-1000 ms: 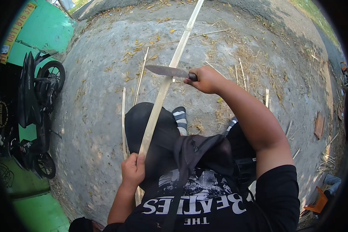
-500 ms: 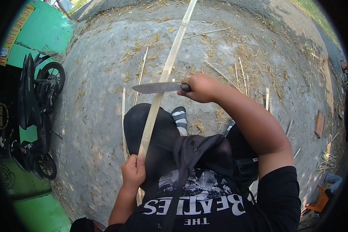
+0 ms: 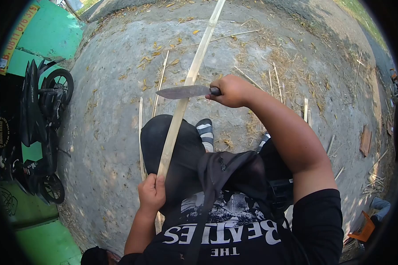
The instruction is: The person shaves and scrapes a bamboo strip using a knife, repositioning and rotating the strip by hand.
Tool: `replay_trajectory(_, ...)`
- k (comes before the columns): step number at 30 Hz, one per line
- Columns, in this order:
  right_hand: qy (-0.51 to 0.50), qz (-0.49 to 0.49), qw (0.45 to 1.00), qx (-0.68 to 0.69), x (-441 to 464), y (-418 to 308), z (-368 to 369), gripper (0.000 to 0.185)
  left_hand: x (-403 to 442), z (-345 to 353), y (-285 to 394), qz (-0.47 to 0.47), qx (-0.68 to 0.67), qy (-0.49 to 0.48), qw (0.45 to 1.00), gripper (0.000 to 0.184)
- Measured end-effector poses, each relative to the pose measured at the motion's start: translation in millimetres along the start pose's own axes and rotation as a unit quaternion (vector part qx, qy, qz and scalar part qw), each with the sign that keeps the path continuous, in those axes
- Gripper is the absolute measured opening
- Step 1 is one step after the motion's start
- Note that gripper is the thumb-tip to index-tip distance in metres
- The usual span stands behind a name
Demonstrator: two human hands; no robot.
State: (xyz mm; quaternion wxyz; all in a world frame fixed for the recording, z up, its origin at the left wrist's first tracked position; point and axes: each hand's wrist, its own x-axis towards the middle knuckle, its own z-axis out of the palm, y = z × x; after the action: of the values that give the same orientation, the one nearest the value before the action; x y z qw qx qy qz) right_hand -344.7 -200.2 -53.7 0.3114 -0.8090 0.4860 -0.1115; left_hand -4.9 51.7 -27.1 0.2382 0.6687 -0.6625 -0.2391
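Observation:
A long pale strip, apparently bamboo (image 3: 174, 128), slants from my lap up past the top of the head view. My left hand (image 3: 152, 192) grips its near end, thumb on top, beside my bent knee. My right hand (image 3: 231, 91) is closed around the dark handle of a knife (image 3: 181, 92). The broad, greyish blade lies across the strip, its tip pointing left. Whether the edge bites into the strip cannot be made out.
Thin split sticks (image 3: 161, 81) and dry leaves lie on the concrete ground (image 3: 106, 119). A motorcycle (image 3: 40, 106) stands at left by a green wall (image 3: 57, 33). At right are a brown wood piece (image 3: 365, 140) and an orange object (image 3: 363, 227) near another person's leg (image 3: 380, 206).
My right hand and the knife have moved a little farther from me along the strip and slightly right. My left hand keeps its hold in nearly the same place.

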Motion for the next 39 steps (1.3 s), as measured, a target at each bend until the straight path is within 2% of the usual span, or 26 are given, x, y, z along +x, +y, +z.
replay_trajectory(3, -0.043, 0.025, 0.998, 0.032, 4.6, 0.9, 6.5, 0.039, 3.8, 0.6, 2.3, -0.001, -0.003, -0.003, 1.000, 0.041)
replay_trajectory(9, -0.018, -0.051, 0.998, -0.021, -8.6, -16.5, 12.5, 0.039, 2.7, -0.8, 0.5, 0.007, -0.010, 0.001, 1.000, 0.040)
replay_trajectory(10, -0.030, -0.042, 0.998, -0.047, -4.5, -12.1, 11.2, 0.040, 2.5, 0.2, 1.4, 0.007, -0.009, 0.004, 1.000, 0.040)
replay_trajectory(13, 0.002, 0.030, 0.999, 0.025, 4.0, 1.2, 6.0, 0.040, 2.4, -1.3, 4.6, 0.011, -0.006, 0.004, 1.000, 0.040)
replay_trajectory(17, -0.004, 0.052, 0.997, 0.060, -2.1, -12.8, 3.7, 0.040, 3.6, -2.0, 3.4, 0.007, -0.017, 0.001, 1.000, 0.039)
replay_trajectory(23, 0.000, 0.015, 1.000, 0.014, 3.8, 5.6, -1.0, 0.040, 4.4, -1.0, 4.5, -0.002, -0.019, -0.005, 1.000, 0.040)
replay_trajectory(28, -0.010, 0.034, 0.997, 0.074, -1.5, -11.0, 2.3, 0.043, 2.0, -1.9, -2.7, -0.003, -0.021, -0.009, 1.000, 0.040)
replay_trajectory(37, -0.027, 0.035, 0.995, 0.089, 1.3, -7.3, 3.8, 0.044, 1.6, -2.9, -5.9, -0.013, -0.036, -0.016, 0.999, 0.041)
replay_trajectory(39, 0.005, 0.002, 0.998, 0.060, -1.9, -3.9, -2.3, 0.044, 0.0, -2.2, -7.6, -0.016, -0.045, -0.016, 0.999, 0.041)
